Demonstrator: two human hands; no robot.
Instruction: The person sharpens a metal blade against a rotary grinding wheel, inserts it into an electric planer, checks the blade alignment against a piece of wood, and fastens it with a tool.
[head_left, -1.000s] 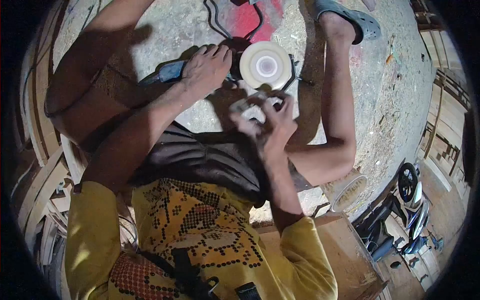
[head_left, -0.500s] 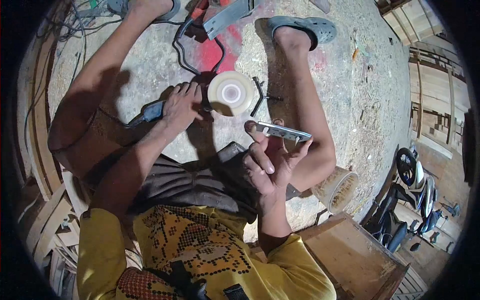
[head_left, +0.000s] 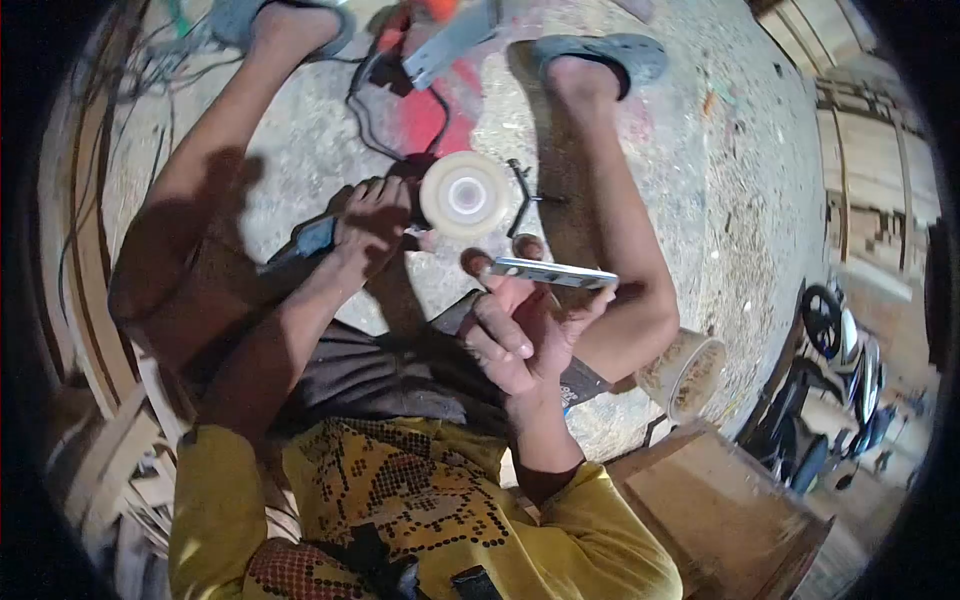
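I sit on a dusty concrete floor with my legs spread. My left hand [head_left: 372, 228] grips the blue body of an angle grinder [head_left: 312, 240] that lies on the floor between my legs. Its round white buffing wheel [head_left: 465, 194] faces up, just right of that hand. My right hand [head_left: 520, 330] is raised above my lap, palm toward me, and holds a flat narrow metal piece [head_left: 550, 272] level between thumb and fingertips. The metal piece hovers just below the wheel, apart from it.
A black cable [head_left: 372, 110] runs from the grinder toward a red patch on the floor. A dark wrench [head_left: 520, 200] lies right of the wheel. A plastic cup [head_left: 684, 372] stands by my right knee, a wooden box [head_left: 720, 500] nearby. Wood strips are stacked at left; motorbikes stand at right.
My right hand lifted the metal piece away from the wheel and turned it flat, toward my view. The left hand kept its hold on the grinder.
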